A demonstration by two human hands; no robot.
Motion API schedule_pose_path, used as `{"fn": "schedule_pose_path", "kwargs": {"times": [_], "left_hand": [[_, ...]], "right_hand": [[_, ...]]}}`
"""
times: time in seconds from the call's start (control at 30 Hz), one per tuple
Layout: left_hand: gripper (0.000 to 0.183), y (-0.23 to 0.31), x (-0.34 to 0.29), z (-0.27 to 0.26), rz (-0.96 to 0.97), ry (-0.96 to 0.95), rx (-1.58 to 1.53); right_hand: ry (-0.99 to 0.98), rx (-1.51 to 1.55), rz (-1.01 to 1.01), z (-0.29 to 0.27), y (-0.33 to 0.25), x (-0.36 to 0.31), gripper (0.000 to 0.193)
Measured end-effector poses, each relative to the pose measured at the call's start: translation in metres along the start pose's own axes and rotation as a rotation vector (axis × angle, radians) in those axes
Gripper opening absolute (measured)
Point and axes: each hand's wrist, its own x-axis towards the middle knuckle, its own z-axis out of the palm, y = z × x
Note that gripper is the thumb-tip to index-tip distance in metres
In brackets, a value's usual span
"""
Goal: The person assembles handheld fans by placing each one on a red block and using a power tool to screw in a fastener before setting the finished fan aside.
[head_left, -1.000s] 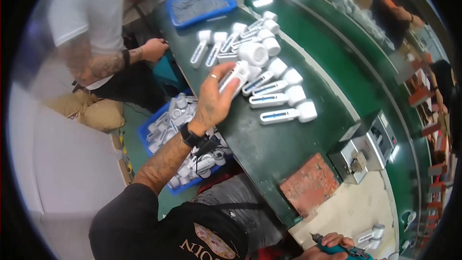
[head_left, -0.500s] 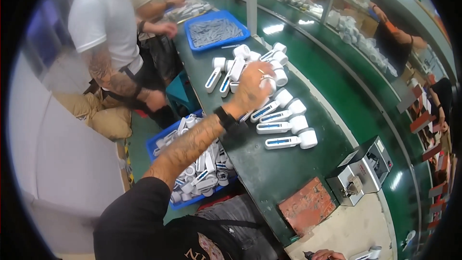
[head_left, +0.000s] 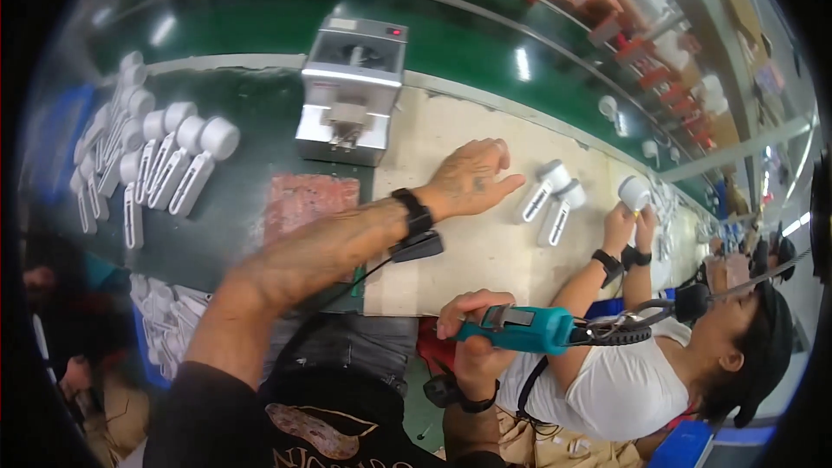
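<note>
My left hand [head_left: 472,178] is open above the pale work board, fingers apart and empty. Just right of it lie two white handled parts [head_left: 555,195] with round heads and a slotted handle. In my right hand [head_left: 477,342], near my body, is a teal electric screwdriver [head_left: 520,329] with a cable, its body lying sideways in my closed fingers. On the green table to the left stands a row of similar white handled parts [head_left: 178,156], several of them close together.
A silver screw-feeder-like machine [head_left: 351,91] stands at the back, beside a worn red plate [head_left: 312,204]. A bin of white parts [head_left: 165,321] is below the table at left. At right, a co-worker [head_left: 589,373] holds another white part [head_left: 634,193]. A green conveyor [head_left: 260,9] runs behind.
The view has swung to the right. My left hand has left the white parts on the green table and is now over the pale board. The screwdriver in my right hand is now plainly visible.
</note>
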Motion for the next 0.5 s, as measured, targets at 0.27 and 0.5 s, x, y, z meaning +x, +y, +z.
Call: {"fn": "schedule_pose_path", "kwargs": {"times": [0.27,0.5], "left_hand": [[0.047,0.005,0.034,0.120,0.001,0.068,0.278],[0.028,0.024,-0.041,0.005,0.173,0.001,0.164]], "right_hand": [[-0.061,0.185,0.046,-0.024,-0.001,-0.015,0.052],[0.188,-0.155,-0.077,-0.030,0.022,0.007,0.053]]}}
